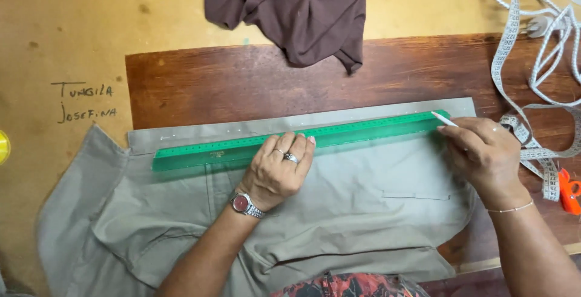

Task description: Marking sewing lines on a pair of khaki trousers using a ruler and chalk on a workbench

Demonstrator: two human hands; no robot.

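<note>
A long green ruler (363, 132) lies across grey-green fabric (357, 206) spread on the table. My left hand (278, 167) presses flat on the ruler near its middle; it wears a ring and a wristwatch. My right hand (484, 151) holds a thin white marking stick (443, 119) with its tip at the ruler's right end. A narrow strip of the same fabric (242, 128) runs along the ruler's far edge.
A dark wooden board (230, 79) lies under the fabric on a yellowish tabletop (78, 30). Brown cloth (302, 12) is bunched at the top. A white measuring tape (532, 91) coils at the right, next to an orange tool (569, 191).
</note>
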